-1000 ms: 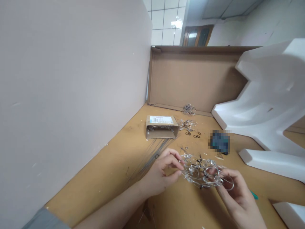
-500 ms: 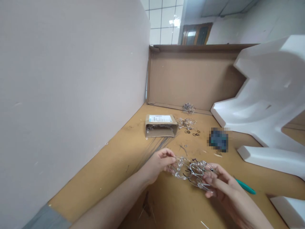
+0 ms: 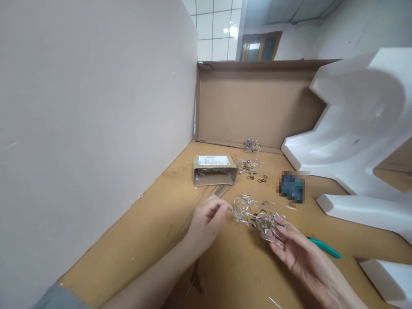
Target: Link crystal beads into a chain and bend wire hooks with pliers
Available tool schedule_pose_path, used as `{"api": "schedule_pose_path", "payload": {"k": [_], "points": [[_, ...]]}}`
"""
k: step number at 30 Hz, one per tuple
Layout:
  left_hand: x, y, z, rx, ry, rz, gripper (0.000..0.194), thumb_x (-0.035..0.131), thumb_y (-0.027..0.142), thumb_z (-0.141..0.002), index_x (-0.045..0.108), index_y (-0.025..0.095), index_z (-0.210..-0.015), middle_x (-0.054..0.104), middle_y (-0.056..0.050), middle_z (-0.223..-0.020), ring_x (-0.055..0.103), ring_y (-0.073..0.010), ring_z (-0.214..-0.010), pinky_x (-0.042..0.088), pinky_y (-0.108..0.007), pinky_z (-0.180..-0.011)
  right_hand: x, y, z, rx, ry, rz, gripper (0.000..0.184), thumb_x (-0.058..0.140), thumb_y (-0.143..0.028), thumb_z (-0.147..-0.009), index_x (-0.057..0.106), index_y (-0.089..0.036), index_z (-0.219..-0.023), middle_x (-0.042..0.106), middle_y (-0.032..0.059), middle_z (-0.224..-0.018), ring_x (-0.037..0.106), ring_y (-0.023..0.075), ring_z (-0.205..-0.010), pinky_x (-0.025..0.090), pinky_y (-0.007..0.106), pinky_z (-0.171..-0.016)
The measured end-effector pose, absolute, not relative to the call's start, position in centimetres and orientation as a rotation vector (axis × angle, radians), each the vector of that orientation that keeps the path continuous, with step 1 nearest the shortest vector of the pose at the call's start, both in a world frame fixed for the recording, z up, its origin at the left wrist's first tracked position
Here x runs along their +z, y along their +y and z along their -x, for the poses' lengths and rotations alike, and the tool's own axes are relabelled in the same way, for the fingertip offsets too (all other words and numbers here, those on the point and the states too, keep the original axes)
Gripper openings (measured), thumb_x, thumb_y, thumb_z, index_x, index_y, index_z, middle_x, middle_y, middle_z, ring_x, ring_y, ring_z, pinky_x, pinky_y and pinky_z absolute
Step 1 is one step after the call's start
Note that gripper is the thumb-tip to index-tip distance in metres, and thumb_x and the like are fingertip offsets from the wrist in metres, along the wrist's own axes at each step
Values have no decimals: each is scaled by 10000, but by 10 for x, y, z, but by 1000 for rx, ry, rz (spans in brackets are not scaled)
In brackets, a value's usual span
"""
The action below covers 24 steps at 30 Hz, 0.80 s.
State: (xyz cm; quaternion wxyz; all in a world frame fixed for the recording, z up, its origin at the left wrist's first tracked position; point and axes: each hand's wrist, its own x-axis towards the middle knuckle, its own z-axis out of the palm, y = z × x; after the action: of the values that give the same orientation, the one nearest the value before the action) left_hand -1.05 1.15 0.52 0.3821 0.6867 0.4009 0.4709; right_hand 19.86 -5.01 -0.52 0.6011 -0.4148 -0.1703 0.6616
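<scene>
My right hand (image 3: 298, 246) grips a tangled piece of silvery wire loops with clear beads (image 3: 265, 223) and some dark bits, held above the brown tabletop. At the left edge of that piece is my left hand (image 3: 210, 219), its fingers curled into a pinch and slightly blurred. Whether it holds the wire's edge or something thinner cannot be made out. Close by my right hand, a teal-handled tool (image 3: 325, 248) lies partly hidden. Farther back sits a small open cardboard box (image 3: 231, 177) with clear beaded pieces inside.
Beaded wire clusters lie beside the box (image 3: 248, 166) and against the back cardboard panel (image 3: 257, 107). Black rings (image 3: 262, 181) and a pixelated dark object (image 3: 291, 187) are to the right. Long thin wires (image 3: 209, 193) lie before the box. White foam (image 3: 357, 116) borders the right, a pale panel (image 3: 112, 107) the left.
The beaded wire piece has turned and shifted slightly up and left in my right hand. My left hand has drawn a little left, its fingers curling closer. The view has shifted slightly.
</scene>
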Motion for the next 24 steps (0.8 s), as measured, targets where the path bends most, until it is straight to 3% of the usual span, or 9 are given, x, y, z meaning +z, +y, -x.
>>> {"api": "schedule_pose_path", "payload": {"k": [3, 7, 10, 16, 24], "points": [[3, -1, 6, 867, 854, -1891, 340, 353, 333, -872, 614, 177, -1023, 524, 24, -508, 428, -88, -443, 362, -192, -495, -9, -49, -198, 1556, -403, 950, 260, 682, -155, -691, 604, -200, -934, 685, -1, -781, 663, 135, -701, 560, 220, -639], [-5, -7, -2, 691, 835, -2080, 398, 326, 256, -874, 459, 188, -1243, 583, 18, -521, 499, -110, -475, 382, -208, -552, -12, -49, -194, 1580, -408, 953, 238, 686, -165, -692, 611, -191, -916, 693, 5, -783, 666, 136, -723, 552, 219, -666], [-7, -7, -5, 634, 822, -2102, 388, 352, 231, -857, 462, 191, -1228, 594, 16, -527, 521, -119, -512, 388, -218, -585, -13, -49, -190, 1625, -382, 926, 239, 680, -141, -695, 603, -181, -918, 693, 14, -782, 666, 137, -714, 553, 227, -656], [-7, -5, -8, 483, 678, -1530, 282, 377, 247, -838, 464, 169, -1095, 540, 62, -489, 321, -50, -293, 267, -149, -338, -11, -50, -185, 1605, -402, 905, 260, 683, -125, -685, 579, -182, -916, 673, 12, -811, 655, 142, -728, 553, 255, -667], [-10, 0, -9, 613, 590, -1262, 251, 508, 350, -794, 530, 157, -953, 542, 62, -468, 358, -27, -283, 265, -129, -311, -11, -52, -181, 1502, -449, 935, 270, 707, -138, -658, 576, -193, -887, 652, 5, -832, 641, 161, -779, 544, 315, -725]]}}
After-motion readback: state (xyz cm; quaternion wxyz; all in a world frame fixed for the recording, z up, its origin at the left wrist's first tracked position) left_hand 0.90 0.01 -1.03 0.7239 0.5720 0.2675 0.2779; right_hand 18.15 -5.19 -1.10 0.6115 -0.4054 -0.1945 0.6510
